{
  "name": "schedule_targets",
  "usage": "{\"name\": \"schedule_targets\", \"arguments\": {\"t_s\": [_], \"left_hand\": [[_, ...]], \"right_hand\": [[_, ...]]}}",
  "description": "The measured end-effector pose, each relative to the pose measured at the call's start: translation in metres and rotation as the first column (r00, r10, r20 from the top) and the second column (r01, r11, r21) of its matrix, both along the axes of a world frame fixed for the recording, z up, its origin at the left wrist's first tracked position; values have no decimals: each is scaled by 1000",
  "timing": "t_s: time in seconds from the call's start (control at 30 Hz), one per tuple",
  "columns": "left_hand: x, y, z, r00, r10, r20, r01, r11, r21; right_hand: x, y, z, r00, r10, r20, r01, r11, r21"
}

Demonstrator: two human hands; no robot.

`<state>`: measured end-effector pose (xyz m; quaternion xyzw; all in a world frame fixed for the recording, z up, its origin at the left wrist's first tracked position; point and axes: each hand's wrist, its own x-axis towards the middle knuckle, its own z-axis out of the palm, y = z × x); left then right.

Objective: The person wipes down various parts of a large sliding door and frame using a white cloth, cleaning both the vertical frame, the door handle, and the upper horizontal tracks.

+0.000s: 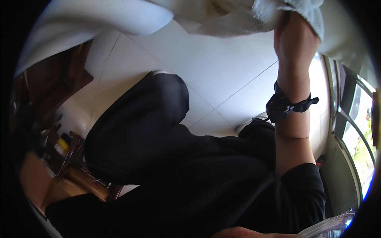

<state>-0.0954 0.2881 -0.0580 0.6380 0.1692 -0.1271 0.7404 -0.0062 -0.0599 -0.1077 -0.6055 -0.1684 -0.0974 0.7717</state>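
A pale cloth [220, 20] with loose folds spans the top of the head view. My right hand [294, 38] reaches up into it at the upper right, and the folds hide the fingers, so its grip cannot be told. A black strapped device [279, 108] sits around my right wrist. On the far left, my left forearm [35, 178] shows blurred beside a dark shape; the left hand cannot be made out. My legs in black trousers [134, 128] lie below the cloth, one knee bent.
Pale floor tiles [226, 71] lie beneath. Dark wooden furniture [56, 80] stands at the left, with a yellow and black object [63, 142] near its lower part. A window [358, 119] with a curved-looking frame is at the right. A clear plastic edge [330, 224] shows at the lower right.
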Motion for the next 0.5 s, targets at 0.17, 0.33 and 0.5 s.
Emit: {"name": "schedule_targets", "arguments": {"t_s": [0.17,0.33,0.5], "left_hand": [[-7,-19,29,991,-115,-73,121,989,90],[-3,-27,51,974,-193,-117,207,971,122],[0,4,35,969,-205,-134,212,977,37]], "right_hand": [[-14,-12,24,978,-111,178,117,993,-26],[-17,-46,34,910,-212,355,358,834,-419],[-31,-53,1,810,-5,587,470,-594,-653]]}}
